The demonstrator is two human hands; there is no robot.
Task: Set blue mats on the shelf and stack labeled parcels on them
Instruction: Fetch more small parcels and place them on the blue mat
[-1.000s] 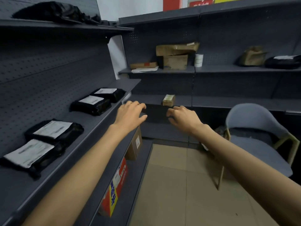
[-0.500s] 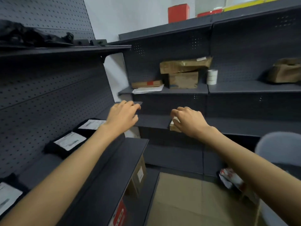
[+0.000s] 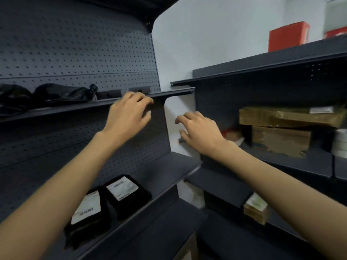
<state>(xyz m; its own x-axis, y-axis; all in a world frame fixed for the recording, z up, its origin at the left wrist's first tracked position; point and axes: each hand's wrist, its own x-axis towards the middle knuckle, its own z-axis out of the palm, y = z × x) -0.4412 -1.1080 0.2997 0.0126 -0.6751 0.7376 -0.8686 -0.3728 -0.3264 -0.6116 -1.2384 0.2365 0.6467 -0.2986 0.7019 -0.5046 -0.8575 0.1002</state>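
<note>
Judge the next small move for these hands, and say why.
Probably the left hand should reach on over the upper shelf edge toward whatever lies there. Both hands are empty, the right hand hovering mid-air, no blue mat is in view, and the labeled parcels below sit on bare shelf.

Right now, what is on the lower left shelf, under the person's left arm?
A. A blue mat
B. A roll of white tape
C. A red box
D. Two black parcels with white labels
D: two black parcels with white labels lie side by side on the lower left shelf, below the left forearm.
</note>
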